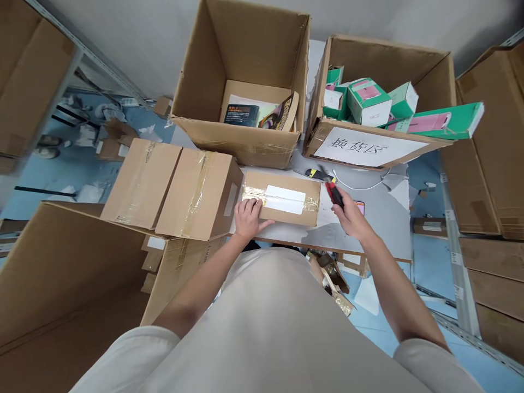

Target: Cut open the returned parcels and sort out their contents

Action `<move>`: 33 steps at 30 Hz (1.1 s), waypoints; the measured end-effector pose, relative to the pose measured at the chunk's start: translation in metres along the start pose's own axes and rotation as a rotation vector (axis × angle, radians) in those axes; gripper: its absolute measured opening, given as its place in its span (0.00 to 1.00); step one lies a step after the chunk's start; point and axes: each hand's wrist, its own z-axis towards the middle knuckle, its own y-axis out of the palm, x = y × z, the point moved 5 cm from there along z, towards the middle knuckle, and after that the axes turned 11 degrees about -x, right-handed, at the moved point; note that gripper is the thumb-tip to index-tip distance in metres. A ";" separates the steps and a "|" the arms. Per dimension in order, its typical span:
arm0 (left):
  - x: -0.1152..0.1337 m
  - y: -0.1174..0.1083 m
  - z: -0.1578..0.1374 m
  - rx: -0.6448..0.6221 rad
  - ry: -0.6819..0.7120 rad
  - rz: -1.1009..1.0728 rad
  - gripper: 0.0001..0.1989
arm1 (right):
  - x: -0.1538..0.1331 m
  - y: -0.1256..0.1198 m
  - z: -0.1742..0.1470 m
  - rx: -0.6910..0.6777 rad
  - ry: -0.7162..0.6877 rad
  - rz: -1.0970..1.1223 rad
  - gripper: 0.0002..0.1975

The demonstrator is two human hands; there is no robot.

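A taped cardboard box with a white label lies flat on the table in front of me. My left hand grips its near left corner, fingers bent over the top and thumb spread along the front edge. Just off the box's right end, my right hand is closed around a red-and-black knife-like tool. Its dark tip points up and away from me and is slightly blurred. Behind the box lies a black-and-yellow cutter. A phone-like screen is partly hidden by my right hand.
Two closed cartons stand left of the box. At the back are an open carton with books and another holding several green-and-white boxes. A white cable crosses the table. Cardboard scraps lie below its front edge.
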 end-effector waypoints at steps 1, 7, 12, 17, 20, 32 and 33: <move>0.001 0.001 0.000 0.014 0.019 0.039 0.35 | -0.025 -0.001 0.007 -0.109 -0.113 -0.113 0.30; 0.001 0.005 -0.001 0.082 0.131 0.353 0.37 | -0.112 0.052 0.058 -0.534 -0.341 -0.676 0.34; 0.002 0.005 -0.001 0.096 0.163 0.483 0.37 | -0.124 0.080 0.077 -0.587 -0.381 -0.884 0.36; 0.007 0.002 0.000 0.079 0.174 0.489 0.36 | -0.121 0.084 0.083 -0.602 -0.351 -0.921 0.36; 0.006 0.001 0.001 0.044 0.156 0.490 0.36 | -0.123 0.086 0.086 -0.616 -0.346 -0.937 0.35; 0.007 -0.002 0.005 -0.025 0.169 0.459 0.38 | -0.164 0.088 0.092 -0.651 -0.295 -1.019 0.32; 0.007 -0.002 0.006 -0.025 0.171 0.457 0.38 | -0.170 0.089 0.094 -0.660 -0.297 -1.037 0.32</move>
